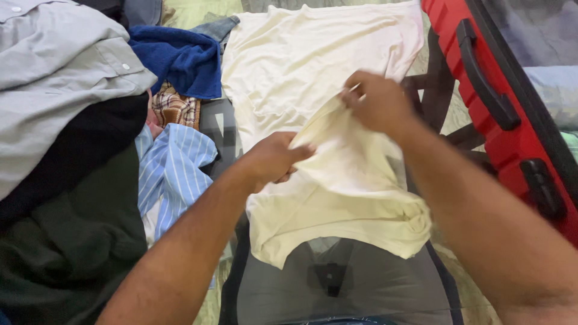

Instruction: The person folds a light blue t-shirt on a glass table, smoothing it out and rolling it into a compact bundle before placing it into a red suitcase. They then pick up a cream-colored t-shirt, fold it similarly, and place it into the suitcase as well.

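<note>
two hands are at work here, and both hold the same thing. the left hand (274, 159) is closed, pinching a fold of one pale yellow t-shirt (313, 78) near its middle. the right hand (376, 102) is closed too, gripping the same fold a little higher up and to the right, so the cloth is pulled up between the two hands. the rest of the t-shirt lies flat and spread out in the middle of the view, with its top part stretching away from the person and its lower edge bunched up at the bottom right. under it is one grey cloth (361, 289) with a small dark patch on it. to the right stands one red suitcase (518, 138), and it has two black handles. to the left is a heap of clothes, touching each other. in it there is one grey shirt (54, 66) with two white buttons showing, one black cloth (72, 150) under that, one dark green cloth (72, 253) at the bottom, one dark blue towel (180, 60), one brown checked cloth (174, 108), and one blue striped shirt (171, 168) just beside the left arm.
</note>
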